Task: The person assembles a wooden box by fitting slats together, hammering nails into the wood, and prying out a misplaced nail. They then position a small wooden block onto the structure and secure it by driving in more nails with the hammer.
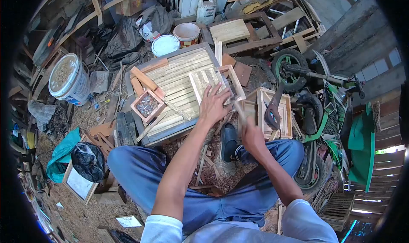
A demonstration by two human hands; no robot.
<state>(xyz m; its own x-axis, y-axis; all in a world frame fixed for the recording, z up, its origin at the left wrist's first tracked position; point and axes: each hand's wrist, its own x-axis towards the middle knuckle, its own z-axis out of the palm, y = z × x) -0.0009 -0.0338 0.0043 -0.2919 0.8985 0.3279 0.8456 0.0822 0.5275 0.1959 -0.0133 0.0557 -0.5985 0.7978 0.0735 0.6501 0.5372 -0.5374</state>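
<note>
My left hand [215,103] lies with its fingers spread on a small pale slatted wood piece [198,82], holding it down near the right edge of the low slatted worktop [170,83]. In my right hand [252,137] is a hammer [241,113], its handle smeared by motion. The hammer's upper end is beside my left hand, close to the wood piece's lower right corner. A wooden frame [233,81] sits just beyond it. Left on the worktop stands a small wooden box of nails [147,105], with wood offcuts [142,78] around it.
A wooden crate [286,115] with a handsaw [273,111] across it stands to the right, before a small green motorbike [326,111]. White buckets [70,79], a lidded tub [165,45] and scrap wood surround the worktop. Shavings cover the floor.
</note>
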